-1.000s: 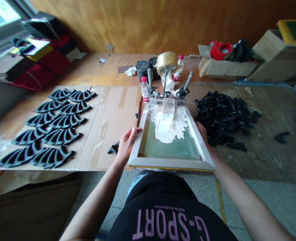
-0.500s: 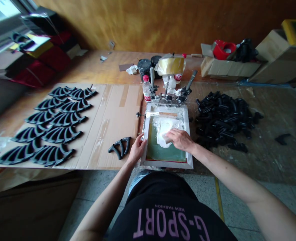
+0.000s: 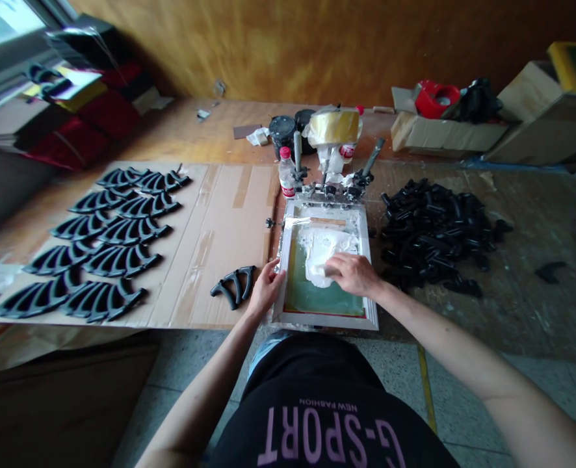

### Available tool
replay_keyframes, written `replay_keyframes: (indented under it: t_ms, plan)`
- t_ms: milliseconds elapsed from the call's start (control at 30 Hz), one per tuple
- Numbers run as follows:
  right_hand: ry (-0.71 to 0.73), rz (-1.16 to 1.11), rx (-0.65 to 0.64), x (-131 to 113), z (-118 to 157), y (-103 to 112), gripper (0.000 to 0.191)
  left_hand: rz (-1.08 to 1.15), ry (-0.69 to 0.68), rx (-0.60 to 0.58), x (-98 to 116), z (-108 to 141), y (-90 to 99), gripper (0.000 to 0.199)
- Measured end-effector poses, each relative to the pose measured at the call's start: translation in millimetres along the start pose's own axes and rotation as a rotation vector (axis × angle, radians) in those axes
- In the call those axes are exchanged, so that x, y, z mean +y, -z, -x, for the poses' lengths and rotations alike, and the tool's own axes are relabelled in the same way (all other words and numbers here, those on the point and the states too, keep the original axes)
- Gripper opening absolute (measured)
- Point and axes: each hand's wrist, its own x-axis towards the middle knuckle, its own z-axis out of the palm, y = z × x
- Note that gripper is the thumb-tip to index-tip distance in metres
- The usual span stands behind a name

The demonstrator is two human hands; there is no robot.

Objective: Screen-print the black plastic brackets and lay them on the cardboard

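Observation:
A screen printing frame (image 3: pixel 372 286) with a pale metal border and green mesh lies in front of me. White ink (image 3: pixel 323 244) is spread thickly over the middle of its mesh. My right hand (image 3: pixel 353 274) is closed around a small pale squeegee (image 3: pixel 318 269), mostly covered by the fingers, at the lower part of the ink. On the frame's left border, my left hand (image 3: pixel 268 285) has its fingers closed over the edge. Beside that hand, a few curved black plastic pieces (image 3: pixel 234 286) lie on the cardboard.
Rows of curved black pieces (image 3: pixel 122 231) cover the left of the cardboard sheet (image 3: pixel 220 227). A heap of black parts (image 3: pixel 439 227) lies to the right. Behind the frame stand metal clamps (image 3: pixel 329 190), a red-capped bottle (image 3: pixel 287 172), dark tubs (image 3: pixel 282 130) and a tape roll (image 3: pixel 334 127).
My right hand has shifted slightly to the right with the squeegee in the ink. The frame's lower right corner sits slightly further right. My left hand stays on the left border.

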Motion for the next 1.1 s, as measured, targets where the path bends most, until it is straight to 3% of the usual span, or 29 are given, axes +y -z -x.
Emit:
replay_keyframes:
  t_ms: [100,200,333,400,467,567,667,767,833,900,967,1000,1100]
  plan:
    - [-0.178,-0.022,0.097,18.4,-38.0,21.0,0.036,0.088,-0.009,-0.047,22.1,9.2,8.1,0.068]
    - [-0.363,0.022,0.216,54.0,-62.8,52.9,0.055,0.2,-0.056,-0.026,53.5,18.1,16.7,0.056]
    - [-0.597,0.095,0.448,100.6,-40.4,83.8,0.032,0.405,-0.192,0.001,105.1,13.8,18.0,0.053]
    - [-0.61,0.112,0.403,104.9,-18.0,77.4,0.033,0.503,-0.338,0.023,133.2,3.5,14.8,0.049]
    - [-0.551,0.091,0.289,93.0,0.7,54.0,0.033,0.538,-0.427,0.028,158.5,-8.1,11.1,0.046]
    - [-0.431,0.097,0.077,60.0,14.3,6.5,0.023,0.556,-0.393,0.041,175.6,-16.3,2.9,0.051]
    - [-0.461,0.144,-0.105,28.5,13.0,-24.7,0.016,0.586,-0.227,0.054,153.4,-2.3,-16.3,0.054]
    - [-0.573,0.085,-0.048,-3.1,6.2,-33.2,0.013,0.532,0.18,-0.22,106.0,28.2,-45.5,0.058]
    - [-0.481,-0.018,0.004,-23.7,2.6,-33.0,0.013,0.572,0.342,-0.306,76.4,46.4,-60.0,0.054]
    - [-0.281,-0.161,-0.028,-33.1,3.5,-29.0,0.01,0.631,0.383,-0.241,53.5,55.4,-60.1,0.046]
    - [-0.178,-0.221,-0.079,-21.0,13.5,-19.5,0.006,0.593,0.359,-0.111,33.1,54.2,-39.8,0.04]
    - [-0.201,-0.178,-0.093,-6.2,23.0,-12.8,0.012,0.538,0.337,-0.026,21.8,50.9,-22.1,0.039]
    - [-0.47,0.186,-0.143,57.6,68.1,8.8,0.033,0.311,0.309,0.273,-20.1,38.8,46.9,0.035]
